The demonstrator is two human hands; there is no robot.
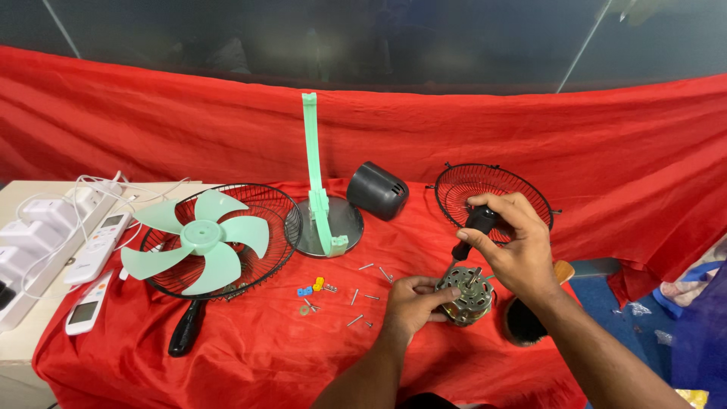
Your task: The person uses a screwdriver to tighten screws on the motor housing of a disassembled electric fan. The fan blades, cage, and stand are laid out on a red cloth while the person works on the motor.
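Head view, single frame. Left hand (410, 301): fingers closed around the side of a small round metal fan motor with copper windings (467, 294), steadying it on the red cloth-covered desk (250, 356), right of centre and near the front edge. Right hand (516, 244): fingers closed on the black handle of a screwdriver (475, 225), shaft angled down to the motor's top face.

Handling, as a judgement: the motor looks dense and rigid, heavy for its bulk; best gripped around the laminated steel rim, clear of the windings and the protruding shaft. The screwdriver is stiff and light.

Surroundings: loose silver screws (362, 295) and small blue, yellow and green plastic fittings (311, 288) scattered just left of the left hand. Mint-green five-blade fan impeller (198, 242) resting in a black wire guard (279, 227), far left. Green plastic stand upright on a round grey base (324, 220), centre. Dark grey motor housing (376, 190) behind. Second black wire guard (462, 189) propped behind the right hand. Two white remote controls (97, 250) and a white power strip (34, 227) at the left edge.

Open room: bare cloth lies in front of the screws; the desk falls away just right of the motor.
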